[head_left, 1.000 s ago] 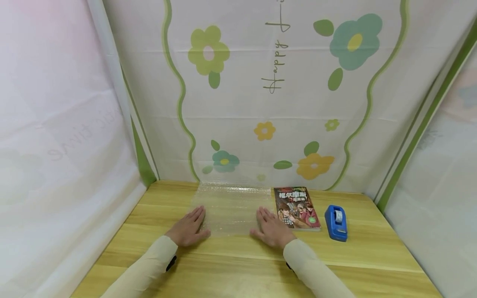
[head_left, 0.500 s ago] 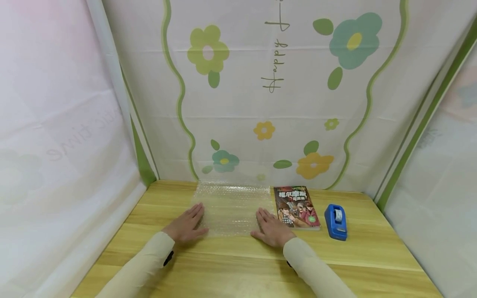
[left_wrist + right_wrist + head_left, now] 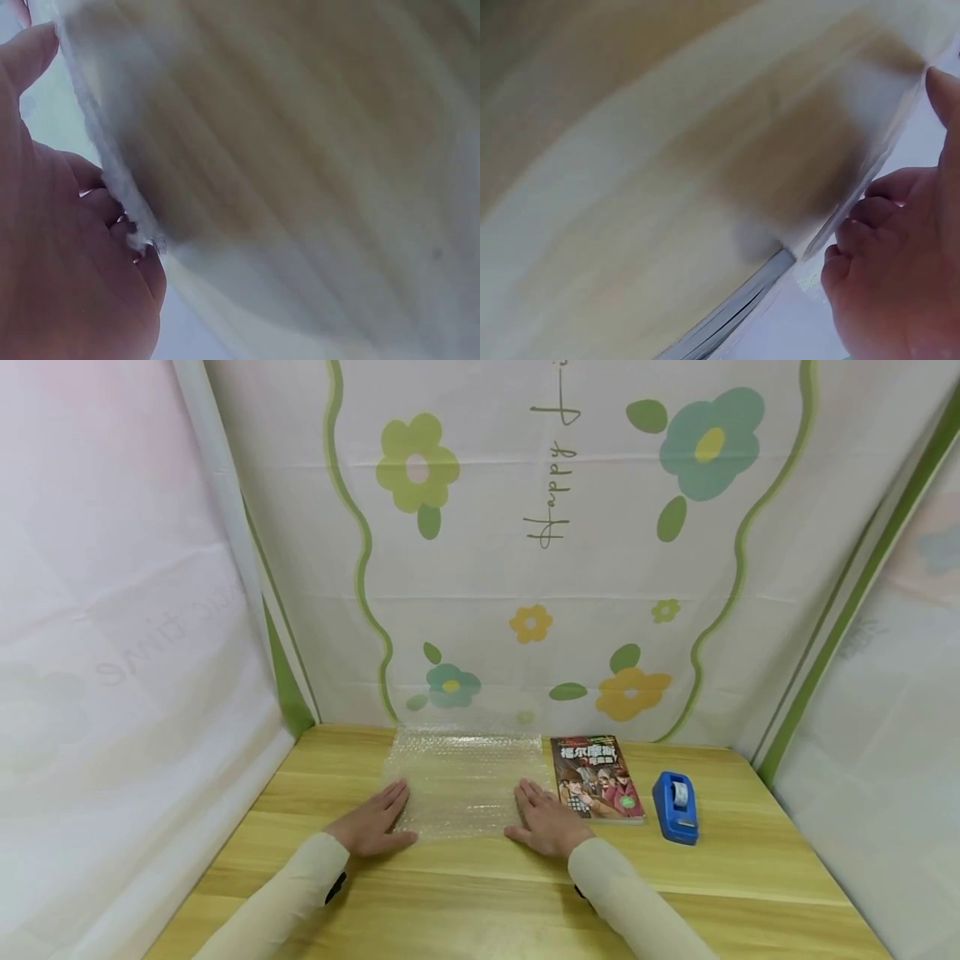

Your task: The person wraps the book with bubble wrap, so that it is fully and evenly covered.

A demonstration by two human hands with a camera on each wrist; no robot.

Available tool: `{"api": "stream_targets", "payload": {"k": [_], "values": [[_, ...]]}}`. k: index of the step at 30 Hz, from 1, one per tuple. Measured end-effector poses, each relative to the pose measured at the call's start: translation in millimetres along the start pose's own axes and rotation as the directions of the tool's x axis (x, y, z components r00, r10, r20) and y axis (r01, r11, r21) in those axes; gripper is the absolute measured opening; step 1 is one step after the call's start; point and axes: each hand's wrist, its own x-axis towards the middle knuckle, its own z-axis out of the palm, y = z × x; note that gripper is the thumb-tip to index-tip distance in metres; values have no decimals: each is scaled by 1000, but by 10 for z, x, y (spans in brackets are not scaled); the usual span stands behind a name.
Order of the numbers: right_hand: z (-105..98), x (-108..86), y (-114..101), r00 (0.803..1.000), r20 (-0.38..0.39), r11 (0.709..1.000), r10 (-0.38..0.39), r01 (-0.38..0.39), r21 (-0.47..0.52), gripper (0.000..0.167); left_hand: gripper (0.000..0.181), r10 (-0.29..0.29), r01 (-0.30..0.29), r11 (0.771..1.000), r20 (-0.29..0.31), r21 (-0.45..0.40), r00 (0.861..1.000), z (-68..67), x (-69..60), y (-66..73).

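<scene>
A clear sheet of bubble wrap lies flat on the wooden table, its far part reaching the back curtain. My left hand rests on its left edge, fingers straight and thumb spread toward the middle. On the right edge rests my right hand, fingers extended forward, close beside a comic-style paperback book. Both wrist views show the palms from below at the wrap's edge; the left wrist view has the wrap's edge under the fingers. In the right wrist view the book's page edge appears near the hand.
A blue tape dispenser with a roll of tape stands right of the book. White curtains printed with flowers enclose the wooden table at the back and both sides.
My left hand has shifted slightly to the left along with the wrap's left edge. The right hand stays almost in place. Book and tape dispenser have not moved.
</scene>
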Motion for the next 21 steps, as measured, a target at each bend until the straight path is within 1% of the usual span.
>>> {"api": "stream_targets", "payload": {"k": [4, 8, 10, 12, 16, 18, 21], "values": [[30, 14, -83, 999, -13, 999, 52, -52, 6, 88, 92, -9, 9, 1000, -13, -23, 1000, 35, -11, 25], [37, 41, -180, 995, -14, 993, 98, -97, 62, 88, 92, -15, 14, 999, -42, -38, 999, 95, -21, 68], [26, 54, -221, 993, -9, 989, 117, -115, 90, 88, 93, -26, 25, 999, -39, -44, 999, 123, -23, 89], [18, 69, -248, 992, 0, 987, 130, -129, 99, 88, 94, -41, 39, 998, -23, -54, 999, 129, -26, 109], [5, 94, -256, 990, 9, 985, 141, -141, 95, 89, 96, -72, 74, 991, 25, -112, 997, 55, -38, 110], [5, 104, -239, 990, 19, 986, 141, -142, 89, 89, 97, -76, 79, 987, 30, -137, 997, 4, -52, 81], [-1, 108, -200, 991, 35, 989, 128, -131, 74, 90, 97, -58, 61, 989, 21, -134, 998, -49, -64, 2]]}}
